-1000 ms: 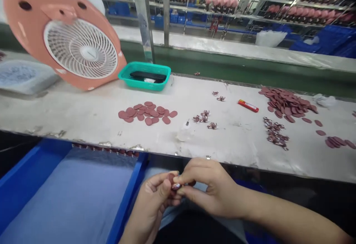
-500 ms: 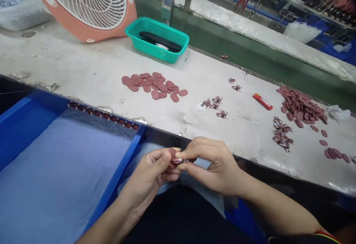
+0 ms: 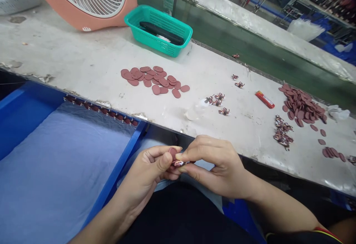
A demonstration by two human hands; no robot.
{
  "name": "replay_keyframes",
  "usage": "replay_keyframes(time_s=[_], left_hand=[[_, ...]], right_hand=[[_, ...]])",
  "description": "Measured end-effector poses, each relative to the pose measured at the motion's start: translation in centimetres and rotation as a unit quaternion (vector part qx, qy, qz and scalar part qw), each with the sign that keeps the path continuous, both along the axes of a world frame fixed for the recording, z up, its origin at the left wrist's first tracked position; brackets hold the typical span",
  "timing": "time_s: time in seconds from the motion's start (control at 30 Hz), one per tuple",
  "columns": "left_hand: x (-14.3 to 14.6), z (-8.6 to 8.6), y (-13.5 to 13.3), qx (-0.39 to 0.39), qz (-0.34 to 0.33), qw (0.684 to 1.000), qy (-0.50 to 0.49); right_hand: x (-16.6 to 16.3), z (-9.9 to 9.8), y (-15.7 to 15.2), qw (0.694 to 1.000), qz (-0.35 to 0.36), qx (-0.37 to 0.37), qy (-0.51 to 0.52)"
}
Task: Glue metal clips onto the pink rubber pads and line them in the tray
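Now, held piece: one maroon oval patch [image 3: 172, 153], long axis pointing roughly far, stands upright over one small patterned piece [image 3: 178, 163], between both hands.
Left hand [image 3: 146, 173]: fingers curled, thumb pressed narrowly against the patch.
Right hand [image 3: 219, 166]: thumb and forefinger [image 3: 191, 151] pinch narrowly at the patterned piece.
Near left: one blue tray [image 3: 119, 155] lined with pale blue cloth.
Bench [image 3: 83, 62]: two maroon oval piles [image 3: 152, 79], one far left, one right [image 3: 302, 106]; one teal basket [image 3: 133, 17]; one red lighter [image 3: 264, 99]; about four patterned pieces [image 3: 217, 101] mid-bench.
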State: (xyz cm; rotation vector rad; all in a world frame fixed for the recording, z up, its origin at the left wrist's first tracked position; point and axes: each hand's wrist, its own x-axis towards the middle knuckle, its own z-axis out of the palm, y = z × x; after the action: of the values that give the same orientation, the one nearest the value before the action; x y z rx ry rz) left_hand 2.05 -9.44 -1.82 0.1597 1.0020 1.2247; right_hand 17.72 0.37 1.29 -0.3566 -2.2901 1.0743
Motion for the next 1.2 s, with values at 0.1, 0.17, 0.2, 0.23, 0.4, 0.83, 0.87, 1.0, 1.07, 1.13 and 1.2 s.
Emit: replay_keyframes(time_s=[0.1,0.17,0.2,0.23,0.4,0.83,0.87,1.0,1.07,1.13,1.2], left_hand=[[-0.1,0.0,0.0,0.002,-0.001,1.0,0.008],[-0.1,-0.1,0.0,0.006,-0.003,1.0,0.011],[-0.1,-0.1,0.0,0.007,-0.003,1.0,0.012],[-0.1,-0.1,0.0,0.008,-0.004,1.0,0.012],[-0.2,-0.3,-0.1,0.008,-0.011,1.0,0.005],[-1.2,-0.6,-1.6,0.16,0.0,0.987,-0.01],[-1.4,-0.7,-1.7,0.168,-0.005,0.986,-0.014],[-1.8,-1.7,-1.6,0.163,-0.015,0.986,-0.012],[-2.0,-2.3,-1.4,0.136,-0.014,0.991,0.009],[-2.2,-2.7,-1.2,0.103,-0.014,0.994,0.026],[-2.4,-2.9,-1.0,0.08,-0.017,0.996,0.028]], right_hand=[[0.1,0.1,-0.1,1.0,0.001,0.004,0.004],[0.1,0.1,-0.2,1.0,0.0,0.001,0.007],[0.2,0.0,-0.2,1.0,0.0,-0.001,0.006],[0.2,0.0,-0.3,1.0,0.001,-0.003,0.008],[0.2,-0.1,-0.2,1.0,0.006,-0.002,0.01],[0.8,-0.1,-0.9,0.995,-0.014,0.067,0.074],[0.8,-0.2,-0.8,0.994,-0.015,0.075,0.078],[0.4,-0.5,-0.6,0.996,-0.01,0.077,0.036],[0.1,-0.7,-0.5,0.999,-0.01,0.051,-0.013],[-0.2,-1.1,-0.4,0.999,-0.009,0.015,-0.046],[-0.5,-1.4,-0.4,0.998,-0.008,-0.017,-0.052]])
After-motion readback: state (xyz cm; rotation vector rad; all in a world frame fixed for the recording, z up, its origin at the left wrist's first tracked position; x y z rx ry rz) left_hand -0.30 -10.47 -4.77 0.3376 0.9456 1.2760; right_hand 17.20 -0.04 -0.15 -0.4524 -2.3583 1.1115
